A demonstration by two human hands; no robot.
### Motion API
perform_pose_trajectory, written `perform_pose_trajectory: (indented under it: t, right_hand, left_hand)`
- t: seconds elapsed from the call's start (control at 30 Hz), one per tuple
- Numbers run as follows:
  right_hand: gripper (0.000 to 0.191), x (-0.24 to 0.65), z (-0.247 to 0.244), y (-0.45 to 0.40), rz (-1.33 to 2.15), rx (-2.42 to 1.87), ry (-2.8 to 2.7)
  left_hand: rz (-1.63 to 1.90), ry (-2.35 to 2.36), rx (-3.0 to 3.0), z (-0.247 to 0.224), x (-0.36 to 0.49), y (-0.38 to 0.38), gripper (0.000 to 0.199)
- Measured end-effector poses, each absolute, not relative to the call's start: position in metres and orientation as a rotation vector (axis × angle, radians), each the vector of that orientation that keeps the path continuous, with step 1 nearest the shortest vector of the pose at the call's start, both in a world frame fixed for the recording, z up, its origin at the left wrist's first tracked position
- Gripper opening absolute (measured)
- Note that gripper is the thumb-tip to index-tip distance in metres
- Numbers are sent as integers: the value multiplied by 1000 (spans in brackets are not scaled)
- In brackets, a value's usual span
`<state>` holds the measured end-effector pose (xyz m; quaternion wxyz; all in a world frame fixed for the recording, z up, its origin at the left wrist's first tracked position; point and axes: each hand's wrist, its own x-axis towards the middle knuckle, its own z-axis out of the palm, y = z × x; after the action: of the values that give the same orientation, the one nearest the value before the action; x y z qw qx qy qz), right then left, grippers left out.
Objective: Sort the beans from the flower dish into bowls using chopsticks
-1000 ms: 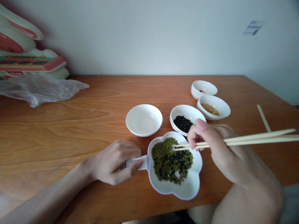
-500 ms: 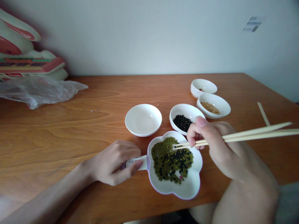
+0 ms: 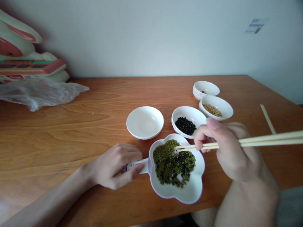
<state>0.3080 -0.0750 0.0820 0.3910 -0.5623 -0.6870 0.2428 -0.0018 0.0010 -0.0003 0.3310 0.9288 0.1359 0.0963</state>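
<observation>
My left hand (image 3: 118,165) is closed round the short handle of a white, flower-shaped dish (image 3: 193,190) with a lilac rim, which rests on the table. Green beans (image 3: 165,151) mixed with black beans (image 3: 187,159) lie in it, along with a small pink speck. My right hand (image 3: 230,149) grips a pair of wooden chopsticks (image 3: 272,138). Their tips are close together over the beans, with a small dark bean at the lower tip; whether it is pinched I cannot tell. Just behind the dish stands a white bowl of black beans (image 3: 185,126), partly hidden by my right hand.
A bare white bowl (image 3: 145,122) stands behind the dish. At the back right are a bowl of tan beans (image 3: 212,110) and a bowl with a few reddish bits (image 3: 205,90). A pale wooden strip (image 3: 268,119) lies at right, a plastic bag (image 3: 42,93) and rabbit figure (image 3: 30,60) at left.
My right hand has shifted slightly right and back along the chopsticks, whose rear ends now lie closer together. The tips stay over the beans. My left hand has kept its hold on the handle.
</observation>
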Motion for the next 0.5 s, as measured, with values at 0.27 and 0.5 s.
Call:
perform_pose_trajectory:
  t: [0.27, 0.5]
  right_hand:
    - [64, 325, 87, -87, 513, -1441, -1651]
    - [61, 310, 80, -77, 696, -1506, -1790]
  left_hand:
    - [298, 339, 2423, -3, -1, 2, 21]
    - [285, 365, 2432, -1, 0, 1, 23]
